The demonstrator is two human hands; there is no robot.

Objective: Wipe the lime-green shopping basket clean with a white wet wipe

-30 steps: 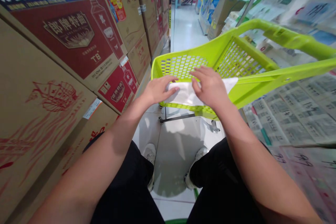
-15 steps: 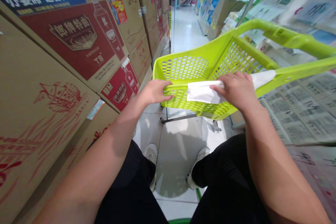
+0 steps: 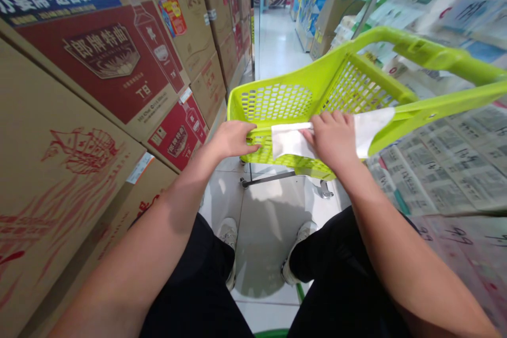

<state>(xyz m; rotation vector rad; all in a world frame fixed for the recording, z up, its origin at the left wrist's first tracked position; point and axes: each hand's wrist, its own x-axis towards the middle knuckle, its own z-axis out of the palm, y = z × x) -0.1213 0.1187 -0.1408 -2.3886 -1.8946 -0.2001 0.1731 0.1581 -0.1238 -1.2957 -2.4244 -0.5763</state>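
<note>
A lime-green plastic shopping cart (image 3: 277, 97) stands across in front of me, its basket wall full of slots. My left hand (image 3: 234, 139) grips the rim at the cart's left corner, thumb on one side and fingers on the other. Farther right along the same rim, my right hand (image 3: 333, 137) is closed over a white cloth (image 3: 291, 141) and presses it on the edge. The cloth drapes over the rim and shows on both sides of the hand. The cart's handle (image 3: 439, 58) rises at the upper right, untouched.
Stacked cardboard cartons (image 3: 106, 68) line the left side closely. On the right are wrapped paper packs (image 3: 443, 153) in piles. A tiled aisle (image 3: 275, 37) runs ahead past an open carton (image 3: 330, 21). Below the cart are its metal frame and casters (image 3: 327, 190).
My right hand has slid left along the rim with the white cloth, nearer my left hand. My left hand keeps its hold on the corner.
</note>
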